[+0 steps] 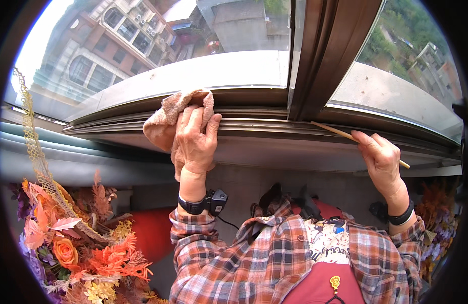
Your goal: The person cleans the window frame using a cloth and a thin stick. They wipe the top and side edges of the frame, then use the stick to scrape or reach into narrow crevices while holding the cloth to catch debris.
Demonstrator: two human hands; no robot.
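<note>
My left hand (196,139) presses a pinkish-tan cloth (163,121) against the brown window frame, just above the sill track (244,120). The cloth bunches over the fingers and hangs down behind the wrist. Farther right, my right hand (380,154) is closed around a thin wooden stick (331,129), perhaps a chopstick. The stick's far tip meets the track near the foot of the upright brown post (320,55); its other end pokes out past the hand. Parts of the left fingers are hidden by the cloth.
Glass panes (234,61) stand beyond the track, with buildings outside. A pale blue curtain (67,157) hangs along the left. Orange and purple artificial flowers (67,253) fill the lower left, and more flowers (436,233) stand at the right edge.
</note>
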